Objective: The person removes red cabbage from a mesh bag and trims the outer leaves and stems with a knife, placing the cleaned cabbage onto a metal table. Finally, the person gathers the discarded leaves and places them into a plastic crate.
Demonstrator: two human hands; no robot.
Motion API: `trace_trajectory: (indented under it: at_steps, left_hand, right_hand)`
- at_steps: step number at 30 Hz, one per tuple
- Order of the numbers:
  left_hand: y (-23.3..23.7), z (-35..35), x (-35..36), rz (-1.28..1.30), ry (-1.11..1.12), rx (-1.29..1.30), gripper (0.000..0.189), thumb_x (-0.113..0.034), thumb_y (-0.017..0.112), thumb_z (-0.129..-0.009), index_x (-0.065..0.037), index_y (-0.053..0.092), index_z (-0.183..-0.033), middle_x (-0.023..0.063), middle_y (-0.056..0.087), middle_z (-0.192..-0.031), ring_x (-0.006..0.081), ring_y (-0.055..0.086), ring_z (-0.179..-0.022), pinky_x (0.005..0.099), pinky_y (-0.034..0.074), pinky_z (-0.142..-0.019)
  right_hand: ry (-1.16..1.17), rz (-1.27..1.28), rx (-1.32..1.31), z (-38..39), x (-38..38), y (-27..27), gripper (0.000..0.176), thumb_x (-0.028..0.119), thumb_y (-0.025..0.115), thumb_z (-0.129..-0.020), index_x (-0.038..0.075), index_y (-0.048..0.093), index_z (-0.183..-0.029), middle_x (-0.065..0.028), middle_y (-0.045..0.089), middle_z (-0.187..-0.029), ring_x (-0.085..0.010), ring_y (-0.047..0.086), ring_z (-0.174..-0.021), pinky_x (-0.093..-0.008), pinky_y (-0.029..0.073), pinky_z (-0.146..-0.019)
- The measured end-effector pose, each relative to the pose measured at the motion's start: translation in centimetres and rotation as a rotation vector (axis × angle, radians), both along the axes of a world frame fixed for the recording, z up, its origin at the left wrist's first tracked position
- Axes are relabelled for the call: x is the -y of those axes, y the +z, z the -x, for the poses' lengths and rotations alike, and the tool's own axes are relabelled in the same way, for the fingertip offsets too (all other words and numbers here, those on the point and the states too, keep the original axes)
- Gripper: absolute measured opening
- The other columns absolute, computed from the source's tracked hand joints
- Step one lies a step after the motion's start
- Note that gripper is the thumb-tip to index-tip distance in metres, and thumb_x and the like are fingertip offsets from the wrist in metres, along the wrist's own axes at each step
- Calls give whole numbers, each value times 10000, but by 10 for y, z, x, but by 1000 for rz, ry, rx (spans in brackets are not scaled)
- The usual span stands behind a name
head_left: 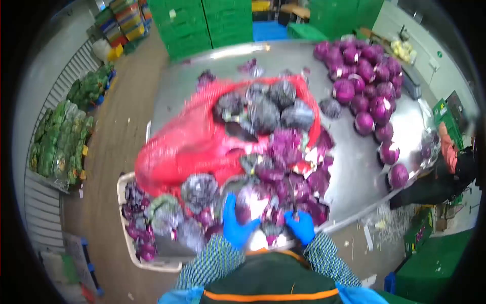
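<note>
My left hand, in a blue glove, is open at the near edge of the table, thumb and fingers spread apart. Right beside its fingers lies a shiny purple cabbage. My right hand, also gloved in blue, is closed around a knife whose thin dark blade points away from me. Loose purple leaves lie in a heap around the blade. Beyond my hands, a red mesh sack spreads over the table, with several untrimmed dull cabbages at its mouth.
Trimmed purple cabbages are piled along the right side of the metal table. A pale bin with leaves stands at the near left. Green crates are stacked behind. Another person's dark sleeve reaches in from the right.
</note>
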State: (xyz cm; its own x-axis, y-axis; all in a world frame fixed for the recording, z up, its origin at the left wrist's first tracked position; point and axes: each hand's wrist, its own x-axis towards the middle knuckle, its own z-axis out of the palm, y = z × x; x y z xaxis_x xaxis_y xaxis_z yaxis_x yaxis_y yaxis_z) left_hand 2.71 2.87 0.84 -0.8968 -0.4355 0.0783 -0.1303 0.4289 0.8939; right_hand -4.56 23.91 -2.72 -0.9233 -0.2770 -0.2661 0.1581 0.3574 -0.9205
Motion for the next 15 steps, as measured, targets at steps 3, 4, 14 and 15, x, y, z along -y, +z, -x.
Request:
trace_trajectory:
  at_steps: [3,4,14,15]
  left_hand:
    - [-9,8,9,63,-26,1,903,-122,755,-704,32,199,-1397,198,278,-1426,291,289,-1318,369,242,-1086]
    - [-13,12,18,-153,-37,-19,849,-117,733,-740,25,210,-1394,181,294,-1420,277,339,-1290,360,288,-1065]
    - [-1,-4,-20,294,113,23,966,-341,803,-646,-75,254,-1395,267,187,-1421,407,237,-1299,494,240,-1056]
    - [-6,-5,-27,290,101,19,1101,-385,847,-531,-89,238,-1399,289,121,-1417,452,177,-1291,534,200,-1053]
  right_hand:
    - [13,-49,263,-9,0,19,213,239,644,-815,34,650,-872,-30,616,-679,-88,562,-595,-266,455,-541]
    - [-19,-17,283,-10,4,12,212,236,651,-814,33,649,-874,-21,611,-680,-84,552,-594,-260,449,-536]
    - [54,84,210,-23,-7,26,292,198,662,-829,15,581,-1042,-18,581,-800,-84,540,-716,-241,461,-671]
    - [62,135,141,-13,0,51,383,182,650,-836,5,521,-1150,-48,584,-928,-104,539,-835,-263,449,-783]
